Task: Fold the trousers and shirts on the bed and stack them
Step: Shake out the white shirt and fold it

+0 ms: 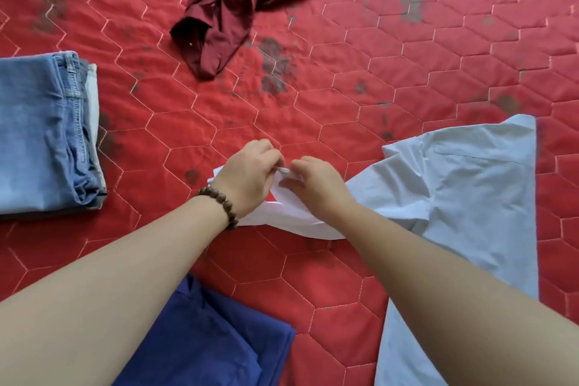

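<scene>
- Red quilted bed (344, 78) fills the view.
- Nearest, a blue garment (216, 341) lies crumpled at the bottom edge.
- Left hand (247, 175) and right hand (316, 186), almost touching, both pinch 1 end of the white shirt (463, 197); its long axis trails right from the hands.
- Folded jeans (37, 135) sit well left.
- Farthest, a maroon shirt (244, 0) lies unfolded.
- No containers.
</scene>
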Motion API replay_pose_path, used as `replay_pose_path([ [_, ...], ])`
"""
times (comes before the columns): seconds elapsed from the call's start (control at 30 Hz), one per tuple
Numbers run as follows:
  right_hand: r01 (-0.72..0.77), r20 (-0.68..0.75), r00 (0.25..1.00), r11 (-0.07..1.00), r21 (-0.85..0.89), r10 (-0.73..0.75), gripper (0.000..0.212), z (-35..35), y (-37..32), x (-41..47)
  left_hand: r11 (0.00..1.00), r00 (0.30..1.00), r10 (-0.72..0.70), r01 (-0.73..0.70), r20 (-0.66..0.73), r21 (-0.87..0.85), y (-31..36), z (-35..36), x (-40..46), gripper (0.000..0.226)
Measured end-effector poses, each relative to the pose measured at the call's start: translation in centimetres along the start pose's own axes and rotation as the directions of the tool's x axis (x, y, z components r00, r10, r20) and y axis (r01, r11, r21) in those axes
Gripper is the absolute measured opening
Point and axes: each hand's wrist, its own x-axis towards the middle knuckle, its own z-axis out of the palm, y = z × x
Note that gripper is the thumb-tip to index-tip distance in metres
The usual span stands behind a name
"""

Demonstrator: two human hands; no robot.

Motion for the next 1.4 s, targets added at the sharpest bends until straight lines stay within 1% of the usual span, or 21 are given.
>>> replay_pose_path([
  [0.07, -0.005, -0.065, 0.998, 0.999, -0.043, 0.002, 0.019, -2.7, 1.0, -0.1, 0.999, 0.999, 0.032, -0.031, -0.041, 0.018, 1.4, -0.3, 1.6, 0.008],
  [0.17, 0.006, -0.236, 0.972, 0.999, -0.054, -0.019, 0.01, -7.8, 3.0, -0.8, 0.996, 0.992, 0.083, -0.08, -0.1, 0.028, 4.2, 0.1, 4.9, 0.009],
  [0.23, -0.012, -0.34, 0.94, 0.996, -0.083, -0.017, 0.008, -11.4, 4.7, -1.9, 0.998, 0.994, 0.051, -0.048, -0.099, 0.026, 6.5, 0.9, 7.0, 0.015],
  [0.33, -0.089, -0.433, 0.901, 0.982, -0.168, 0.008, 0.008, -15.9, 7.7, -4.6, 0.999, 0.998, -0.008, 0.011, -0.07, 0.048, 10.4, 2.7, 9.1, 0.02],
  [0.4, -0.17, -0.48, 0.877, 0.956, -0.239, 0.036, 0.008, -18.1, 10.1, -7.0, 1.0, 0.999, 0.025, -0.026, -0.045, -0.002, 12.9, 4.4, 9.5, 0.019],
  [0.47, -0.292, -0.507, 0.856, 0.902, -0.318, 0.098, 0.009, -19.3, 12.6, -9.7, 0.997, 0.998, 0.059, -0.059, 0.005, -0.045, 14.6, 6.3, 9.1, 0.018],
  [0.53, -0.401, -0.486, 0.851, 0.843, -0.359, 0.198, 0.012, -19.5, 15.0, -12.3, 0.999, 0.997, 0.045, -0.043, 0.07, -0.032, 14.7, 8.1, 8.1, 0.017],
  [0.6, -0.472, -0.389, 0.86, 0.802, -0.365, 0.329, 0.017, -18.5, 16.8, -14.2, 1.0, 0.991, -0.003, 0.002, 0.133, 0.006, 13.5, 9.8, 6.9, 0.017],
  [0.67, -0.487, -0.278, 0.87, 0.798, -0.356, 0.407, 0.027, -16.7, 17.6, -14.9, 0.997, 0.982, -0.058, 0.049, 0.177, 0.054, 11.6, 11.1, 5.6, 0.02],
  [0.7, -0.473, -0.252, 0.878, 0.812, -0.342, 0.406, 0.034, -15.7, 17.6, -14.8, 0.994, 0.978, -0.083, 0.068, 0.191, 0.082, 10.7, 11.6, 5.0, 0.024],
  [0.73, -0.439, -0.246, 0.894, 0.837, -0.326, 0.373, 0.039, -14.7, 17.4, -14.5, 0.991, 0.975, -0.104, 0.084, 0.197, 0.108, 9.9, 12.1, 4.5, 0.028],
  [0.8, -0.32, -0.243, 0.936, 0.899, -0.297, 0.253, 0.042, -12.5, 16.6, -12.8, 0.979, 0.965, -0.147, 0.112, 0.215, 0.168, 8.6, 13.0, 3.7, 0.037],
  [0.9, -0.129, -0.144, 0.985, 0.952, -0.277, 0.091, 0.043, -8.8, 14.8, -9.0, 0.957, 0.942, -0.219, 0.156, 0.256, 0.246, 6.9, 14.2, 2.7, 0.044],
  [0.97, 0.006, -0.013, 1.0, 0.944, -0.329, -0.011, 0.048, -5.9, 13.9, -6.4, 0.948, 0.934, -0.234, 0.159, 0.269, 0.274, 6.1, 14.8, 2.1, 0.036],
  [1.03, 0.132, 0.163, 0.984, 0.892, -0.433, -0.067, 0.048, -3.3, 13.5, -4.1, 0.957, 0.951, -0.21, 0.152, 0.229, 0.246, 5.4, 15.1, 1.6, 0.024],
  [1.07, 0.179, 0.232, 0.97, 0.865, -0.468, -0.075, 0.044, -2.3, 13.4, -3.2, 0.966, 0.962, -0.197, 0.158, 0.191, 0.203, 5.0, 15.1, 1.4, 0.02],
  [1.1, 0.199, 0.266, 0.961, 0.858, -0.474, -0.076, 0.037, -1.6, 13.2, -2.4, 0.974, 0.968, -0.196, 0.172, 0.16, 0.148, 4.6, 14.9, 1.3, 0.018],
  [1.17, 0.18, 0.227, 0.97, 0.888, -0.422, -0.089, 0.025, -1.0, 12.6, -1.2, 0.975, 0.969, -0.212, 0.201, 0.126, 0.09, 3.7, 14.1, 1.3, 0.017],
  [1.27, 0.104, 0.128, 0.99, 0.933, -0.344, -0.063, 0.022, -1.2, 11.8, 0.0, 0.972, 0.967, -0.217, 0.203, 0.135, 0.115, 1.9, 12.7, 1.2, 0.024],
  [1.33, 0.023, 0.094, 0.996, 0.946, -0.323, 0.008, 0.027, -1.6, 11.4, 0.8, 0.976, 0.955, -0.214, 0.202, 0.204, 0.079, 0.3, 11.7, 0.8, 0.034],
  [1.4, -0.05, 0.068, 0.995, 0.952, -0.303, 0.074, 0.032, -1.9, 11.2, 1.5, 0.975, 0.912, -0.222, 0.211, 0.344, 0.07, -1.5, 10.6, 0.2, 0.04],
])
